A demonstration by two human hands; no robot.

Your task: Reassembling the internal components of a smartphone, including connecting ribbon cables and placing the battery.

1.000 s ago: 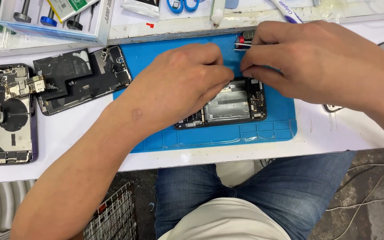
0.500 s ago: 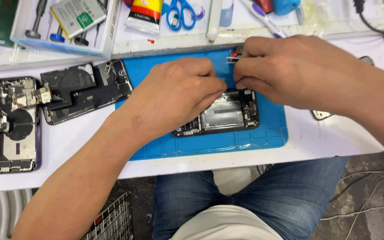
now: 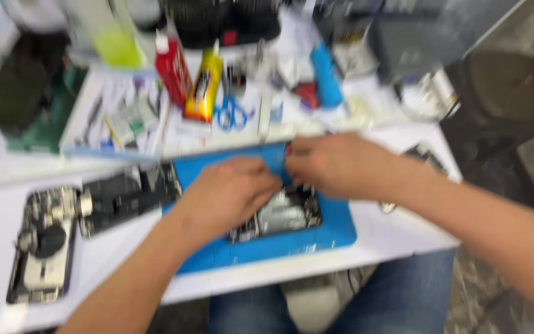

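Opened phone (image 3: 282, 216) lying flat on blue mat (image 3: 316, 238), internals exposed: silvery plate amid dark parts. Upper portion hidden beneath both hands; long axis roughly left to right, slightly tilted. Detail lost to blur.

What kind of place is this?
Probably a phone repair bench: an opened phone lies on a blue work mat, two more opened phones sit beside it, and glue bottles stand behind.
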